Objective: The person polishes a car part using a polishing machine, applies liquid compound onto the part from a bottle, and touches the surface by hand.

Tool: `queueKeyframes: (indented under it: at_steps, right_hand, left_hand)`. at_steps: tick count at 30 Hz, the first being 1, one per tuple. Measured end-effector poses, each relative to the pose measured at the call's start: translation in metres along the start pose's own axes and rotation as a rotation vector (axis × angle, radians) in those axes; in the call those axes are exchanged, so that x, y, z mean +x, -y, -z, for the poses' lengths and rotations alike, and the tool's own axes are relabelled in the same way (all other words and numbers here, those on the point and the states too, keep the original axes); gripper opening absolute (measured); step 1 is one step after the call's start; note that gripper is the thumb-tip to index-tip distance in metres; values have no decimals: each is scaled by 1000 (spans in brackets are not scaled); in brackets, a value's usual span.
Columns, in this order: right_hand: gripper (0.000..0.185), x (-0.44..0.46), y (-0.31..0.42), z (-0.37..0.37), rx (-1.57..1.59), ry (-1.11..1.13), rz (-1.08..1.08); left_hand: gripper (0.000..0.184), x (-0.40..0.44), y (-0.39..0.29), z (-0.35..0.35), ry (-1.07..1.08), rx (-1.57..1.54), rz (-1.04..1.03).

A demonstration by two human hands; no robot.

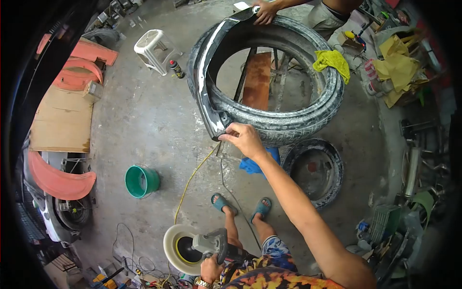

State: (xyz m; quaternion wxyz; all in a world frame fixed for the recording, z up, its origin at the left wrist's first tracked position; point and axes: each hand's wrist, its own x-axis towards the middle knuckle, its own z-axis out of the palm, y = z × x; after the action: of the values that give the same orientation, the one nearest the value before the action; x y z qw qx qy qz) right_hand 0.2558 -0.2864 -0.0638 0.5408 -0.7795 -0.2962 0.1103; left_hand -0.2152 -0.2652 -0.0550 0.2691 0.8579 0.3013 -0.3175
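My left hand, with a watch at its wrist, is closed round a grey and black power polisher with a large pale round pad. My right hand reaches forward, its thumb and fingers closed on the lower end of a long curved black panel streaked with white. The panel lies along the left side of a large dusty tire. A co-worker's hand is at the panel's upper end. A yellow-green cloth hangs over the tire's right side.
A white stool and a dark bottle stand at the upper left. A green bucket is on the left floor. Another tire and a blue cloth lie below the large tire. A yellow cord crosses the floor.
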Motion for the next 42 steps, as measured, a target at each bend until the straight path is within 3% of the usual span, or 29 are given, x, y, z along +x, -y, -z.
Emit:
queueKeyframes:
  at_steps: [6,8,9,12,14,16,18,23,25,28,29,34,38,40,42]
  right_hand:
    - [16,-2,-20,-5,96,48,16]
    - [17,-6,-22,-6,364,-48,-181]
    - [24,-9,-18,-7,409,-121,-167]
    - [29,-32,0,7,335,-95,-316]
    - [33,-52,-11,-4,308,-186,-281]
    - [32,-71,-14,-14,300,-260,-521]
    - [31,-77,-9,-51,472,-434,-327]
    - [39,-48,9,-84,881,-449,-401]
    - [36,-34,6,-98,1203,-500,-322]
    - [34,-29,0,-109,1259,-541,-307]
    - [23,-28,5,-113,1317,-576,-293]
    - [20,-13,8,-127,1416,-732,-216]
    - [29,6,22,-123,1367,-867,-324]
    - [36,17,18,-125,1329,-1044,-396]
    - [42,9,-1,-127,1288,-1048,-389]
  left_hand:
    - [43,7,9,2,19,-50,25]
    - [41,9,14,2,-16,-28,5]
    - [41,11,17,5,-4,-25,4]
    - [39,19,25,4,-2,-5,-11]
    - [39,24,30,2,39,23,-7]
    - [41,30,37,-4,49,31,-10]
    - [43,34,46,-8,52,-1,1]
    - [48,39,54,-6,98,-28,28]
    - [50,41,53,-3,122,-30,41]
    - [52,43,67,-12,114,-11,1]
    - [53,44,68,-10,125,-32,6]
    - [52,54,77,-7,150,-41,-6]
    - [49,59,87,-3,136,-28,-12]
    - [48,62,90,2,150,-24,-5]
    - [47,63,90,9,169,-12,-4]
